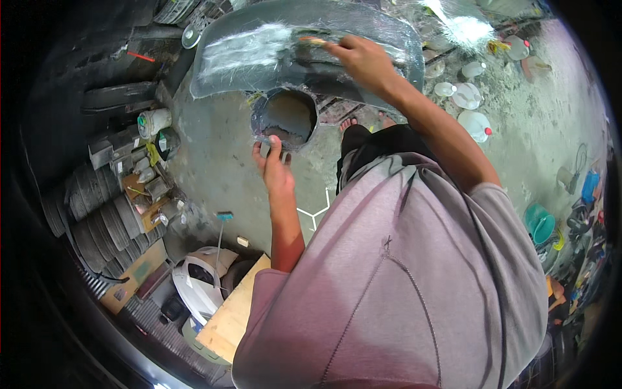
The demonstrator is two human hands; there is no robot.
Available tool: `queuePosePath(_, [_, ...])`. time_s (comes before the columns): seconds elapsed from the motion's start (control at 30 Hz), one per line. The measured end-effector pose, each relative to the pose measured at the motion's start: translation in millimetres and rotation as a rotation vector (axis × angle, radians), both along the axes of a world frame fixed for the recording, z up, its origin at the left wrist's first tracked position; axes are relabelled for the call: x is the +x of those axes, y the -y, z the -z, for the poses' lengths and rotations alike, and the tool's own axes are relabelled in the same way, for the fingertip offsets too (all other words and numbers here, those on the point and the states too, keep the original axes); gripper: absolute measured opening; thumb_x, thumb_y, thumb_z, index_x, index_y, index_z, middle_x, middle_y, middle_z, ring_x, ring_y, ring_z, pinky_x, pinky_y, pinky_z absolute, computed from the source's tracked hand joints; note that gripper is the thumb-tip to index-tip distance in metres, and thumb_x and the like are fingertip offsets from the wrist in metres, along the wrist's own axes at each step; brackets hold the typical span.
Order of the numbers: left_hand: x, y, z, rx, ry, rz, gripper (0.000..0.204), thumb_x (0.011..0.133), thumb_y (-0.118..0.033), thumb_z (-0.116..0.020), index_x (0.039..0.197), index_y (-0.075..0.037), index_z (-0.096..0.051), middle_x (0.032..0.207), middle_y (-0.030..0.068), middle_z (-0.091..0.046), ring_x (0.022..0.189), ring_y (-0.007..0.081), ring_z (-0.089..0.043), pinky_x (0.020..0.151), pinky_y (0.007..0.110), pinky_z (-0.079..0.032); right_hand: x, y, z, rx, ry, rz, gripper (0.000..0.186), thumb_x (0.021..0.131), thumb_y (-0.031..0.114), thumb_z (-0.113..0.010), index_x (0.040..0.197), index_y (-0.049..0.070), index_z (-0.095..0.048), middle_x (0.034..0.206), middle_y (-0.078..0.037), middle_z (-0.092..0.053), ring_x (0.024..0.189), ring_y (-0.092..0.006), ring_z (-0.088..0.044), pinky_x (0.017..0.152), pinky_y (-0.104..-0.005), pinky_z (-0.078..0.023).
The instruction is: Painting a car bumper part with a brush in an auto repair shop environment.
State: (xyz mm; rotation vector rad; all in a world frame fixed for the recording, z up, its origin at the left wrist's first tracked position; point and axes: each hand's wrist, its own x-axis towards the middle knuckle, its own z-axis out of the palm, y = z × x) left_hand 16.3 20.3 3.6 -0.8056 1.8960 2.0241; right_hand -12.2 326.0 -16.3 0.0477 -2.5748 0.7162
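My left hand (275, 168) grips the near rim of a round, rough-edged tub (258, 117), thumb on the edge and fingers beneath. A brownish-grey liquid shows inside it. Over a large, dark curved panel (363, 18) reaches my right hand (363, 58), closed around the handle of what looks like a brush (313, 40); its bristles are hard to make out. Whitish fibre matting (249, 48) covers the left part of the panel and looks wet in places. The tub is just below the panel's near edge.
Several clear plastic bottles (474, 124) stand on the floor to the right, near loose white fibre (470, 32). A teal bucket (539, 222) is farther down that side. Stacked dark curved pieces (97, 223), a white bucket (154, 121) and a broom (224, 216) are on the left.
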Motion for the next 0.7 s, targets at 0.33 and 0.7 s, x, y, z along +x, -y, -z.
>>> queuePosePath(0.33, [0, 0, -2, -0.003, 0.004, 0.052, 0.091, 0.079, -0.04, -0.08, 0.145, -0.02, -0.022, 0.139, 0.0063, -0.043, 0.122, 0.0258, -0.043, 0.095, 0.048, -0.032, -31, 4, 42, -0.085, 0.013, 0.12, 0.03, 0.083, 0.013, -0.059, 0.113, 0.014, -0.062, 0.089, -0.01, -0.062, 0.081, -0.0316, -0.064, 0.069, -0.0428, -0.053])
queuePosePath(0.7, [2, -2, -5, -0.009, -0.013, 0.022, 0.079, 0.085, -0.032, -0.077, 0.143, -0.015, -0.026, 0.134, 0.0119, -0.049, 0.121, 0.0247, -0.046, 0.096, 0.047, -0.032, 9, -4, 38, -0.18, -0.054, 0.287, 0.022, 0.084, 0.015, -0.063, 0.106, 0.015, -0.068, 0.076, -0.009, -0.061, 0.067, -0.0309, -0.063, 0.059, -0.0413, -0.051])
